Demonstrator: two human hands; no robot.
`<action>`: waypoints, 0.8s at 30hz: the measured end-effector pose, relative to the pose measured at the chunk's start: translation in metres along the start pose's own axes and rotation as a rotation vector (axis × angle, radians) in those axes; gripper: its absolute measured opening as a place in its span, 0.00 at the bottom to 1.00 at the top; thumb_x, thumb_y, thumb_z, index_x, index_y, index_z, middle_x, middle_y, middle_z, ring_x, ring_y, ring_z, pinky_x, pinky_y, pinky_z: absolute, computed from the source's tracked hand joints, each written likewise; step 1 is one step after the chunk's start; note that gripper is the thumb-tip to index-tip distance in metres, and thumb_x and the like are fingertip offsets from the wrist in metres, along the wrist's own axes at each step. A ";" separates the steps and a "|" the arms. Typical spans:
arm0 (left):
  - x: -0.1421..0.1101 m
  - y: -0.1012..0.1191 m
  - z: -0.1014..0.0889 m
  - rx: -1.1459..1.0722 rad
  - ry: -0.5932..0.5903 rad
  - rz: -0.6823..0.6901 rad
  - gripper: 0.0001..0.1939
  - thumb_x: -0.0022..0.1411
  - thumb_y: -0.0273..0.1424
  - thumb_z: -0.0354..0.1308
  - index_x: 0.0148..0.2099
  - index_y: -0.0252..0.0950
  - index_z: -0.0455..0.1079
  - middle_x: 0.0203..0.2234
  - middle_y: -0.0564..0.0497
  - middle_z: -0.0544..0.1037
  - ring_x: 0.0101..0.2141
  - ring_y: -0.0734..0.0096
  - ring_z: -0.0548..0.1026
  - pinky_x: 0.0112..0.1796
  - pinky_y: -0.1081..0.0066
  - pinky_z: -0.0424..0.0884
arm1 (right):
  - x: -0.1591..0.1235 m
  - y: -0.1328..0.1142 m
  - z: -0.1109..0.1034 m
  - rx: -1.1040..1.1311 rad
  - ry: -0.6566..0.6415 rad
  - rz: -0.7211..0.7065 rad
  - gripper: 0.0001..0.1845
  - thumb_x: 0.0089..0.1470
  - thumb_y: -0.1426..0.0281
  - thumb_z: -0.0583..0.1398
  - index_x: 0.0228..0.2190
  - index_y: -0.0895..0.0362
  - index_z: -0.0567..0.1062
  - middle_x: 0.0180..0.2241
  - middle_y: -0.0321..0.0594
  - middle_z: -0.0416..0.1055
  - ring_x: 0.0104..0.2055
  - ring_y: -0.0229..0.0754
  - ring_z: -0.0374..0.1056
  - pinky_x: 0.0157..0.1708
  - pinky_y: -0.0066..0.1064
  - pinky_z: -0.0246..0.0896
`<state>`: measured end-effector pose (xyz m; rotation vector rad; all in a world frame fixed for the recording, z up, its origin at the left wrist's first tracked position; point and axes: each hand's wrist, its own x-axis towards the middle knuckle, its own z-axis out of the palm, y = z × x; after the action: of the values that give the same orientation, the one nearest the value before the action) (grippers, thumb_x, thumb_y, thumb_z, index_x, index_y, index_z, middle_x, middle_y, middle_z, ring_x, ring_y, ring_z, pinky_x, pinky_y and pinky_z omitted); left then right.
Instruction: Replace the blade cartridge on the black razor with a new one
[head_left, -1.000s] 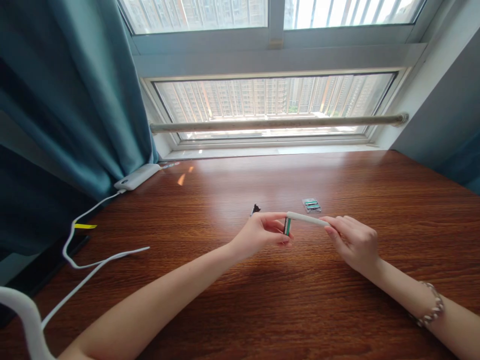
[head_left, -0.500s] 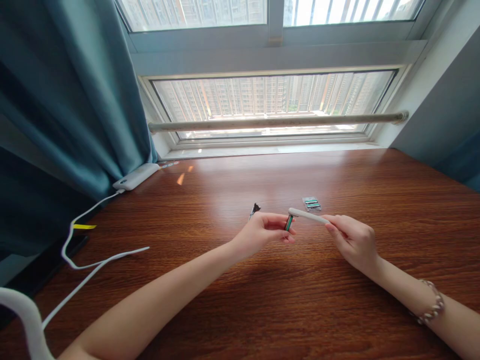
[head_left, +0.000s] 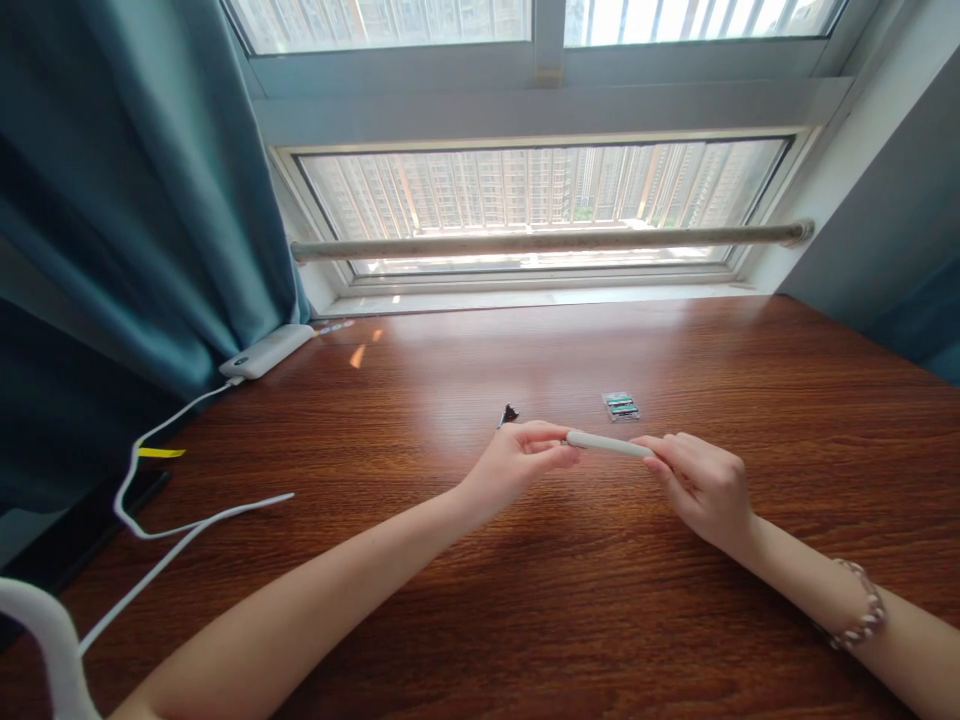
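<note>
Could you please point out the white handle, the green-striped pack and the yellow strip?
White handle [head_left: 610, 444]: head view, on the middle of its shaft.
Green-striped pack [head_left: 621, 406]: head view, on the middle of its upper face.
Yellow strip [head_left: 160, 453]: head view, on the middle of its length.

No text, brand, number or sign readable. Clock taken from view's centre. Nine o'clock: white box [head_left: 274, 350], dark oval mark at near end, too small to make out. Between three and four: clear pack [head_left: 621, 406], green and dark bands, any print too small to read. Between eight and nine: yellow strip [head_left: 161, 453], any lettering illegible. Four o'clock: pale handle [head_left: 609, 444], any marking unreadable.
</note>
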<state>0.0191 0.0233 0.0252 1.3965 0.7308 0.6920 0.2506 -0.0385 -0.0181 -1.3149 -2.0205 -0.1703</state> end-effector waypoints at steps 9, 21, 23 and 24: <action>-0.001 -0.004 0.001 -0.168 0.080 0.066 0.26 0.42 0.24 0.65 0.47 0.33 0.66 0.36 0.48 0.74 0.39 0.67 0.73 0.45 0.63 0.67 | 0.000 -0.001 0.003 0.131 -0.001 0.116 0.12 0.55 0.68 0.52 0.35 0.57 0.74 0.28 0.39 0.73 0.27 0.38 0.68 0.28 0.26 0.59; -0.004 0.001 0.002 -0.197 0.041 0.048 0.22 0.44 0.22 0.64 0.44 0.35 0.65 0.43 0.46 0.72 0.36 0.69 0.73 0.36 0.70 0.70 | -0.001 -0.002 0.002 0.120 -0.028 0.025 0.11 0.55 0.70 0.53 0.36 0.58 0.73 0.26 0.38 0.71 0.26 0.37 0.65 0.27 0.28 0.56; -0.004 0.000 0.001 -0.195 0.019 0.045 0.23 0.44 0.22 0.64 0.45 0.35 0.64 0.41 0.46 0.73 0.36 0.69 0.73 0.36 0.71 0.69 | -0.001 -0.002 0.002 0.083 0.000 0.051 0.10 0.55 0.70 0.53 0.36 0.58 0.73 0.26 0.39 0.71 0.27 0.37 0.65 0.28 0.28 0.56; -0.004 -0.001 0.001 -0.191 0.008 0.039 0.24 0.45 0.23 0.64 0.45 0.35 0.64 0.38 0.46 0.74 0.36 0.69 0.73 0.36 0.71 0.69 | -0.001 -0.002 0.003 0.067 0.025 0.069 0.10 0.55 0.70 0.54 0.36 0.58 0.73 0.27 0.39 0.71 0.28 0.38 0.66 0.29 0.28 0.56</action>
<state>0.0172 0.0193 0.0247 1.2369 0.6282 0.7778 0.2480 -0.0382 -0.0201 -1.3316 -1.9404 -0.0860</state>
